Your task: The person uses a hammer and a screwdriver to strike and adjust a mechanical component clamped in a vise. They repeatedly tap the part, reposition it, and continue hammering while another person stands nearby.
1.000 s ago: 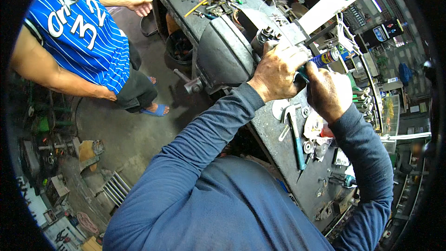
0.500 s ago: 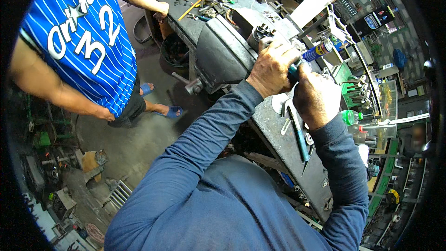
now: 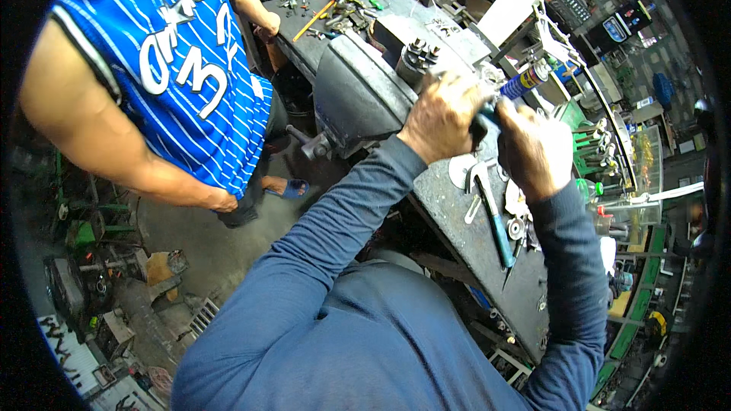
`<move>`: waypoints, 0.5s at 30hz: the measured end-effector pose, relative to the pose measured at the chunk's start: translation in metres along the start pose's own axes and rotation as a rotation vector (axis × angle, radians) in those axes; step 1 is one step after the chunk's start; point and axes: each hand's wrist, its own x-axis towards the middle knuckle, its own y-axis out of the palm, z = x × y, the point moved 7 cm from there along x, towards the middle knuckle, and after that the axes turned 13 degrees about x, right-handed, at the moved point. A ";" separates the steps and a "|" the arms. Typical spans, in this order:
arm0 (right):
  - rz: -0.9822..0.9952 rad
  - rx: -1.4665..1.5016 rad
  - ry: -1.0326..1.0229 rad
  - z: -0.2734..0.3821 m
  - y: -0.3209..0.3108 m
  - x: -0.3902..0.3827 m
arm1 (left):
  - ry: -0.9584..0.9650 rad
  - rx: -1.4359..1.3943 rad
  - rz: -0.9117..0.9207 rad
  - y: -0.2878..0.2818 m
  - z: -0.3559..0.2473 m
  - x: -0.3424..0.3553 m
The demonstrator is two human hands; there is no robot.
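The right hand [image 3: 537, 148] is clenched around a small dark-teal object [image 3: 487, 109] above the black desk [image 3: 476, 247], its long axis hidden; the left hand's [image 3: 444, 116] grip cannot be told. A blue-and-yellow cylindrical can [image 3: 522, 84] and blue pinstriped jersey [image 3: 164, 53] bear lettering.

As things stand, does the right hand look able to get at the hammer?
Probably yes: the hammer lies uncovered on the bench near the right hand, though that hand seems closed around a dark object and might need freeing.
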 end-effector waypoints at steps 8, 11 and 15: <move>-0.130 0.476 0.329 -0.048 0.078 -0.154 | 0.073 0.165 0.072 -0.064 -0.027 -0.059; 0.021 0.947 0.709 -0.048 0.154 -0.212 | -0.002 0.383 0.147 -0.092 -0.006 -0.081; 0.299 0.960 0.806 -0.022 0.191 -0.216 | -0.253 0.426 0.117 -0.117 0.020 -0.084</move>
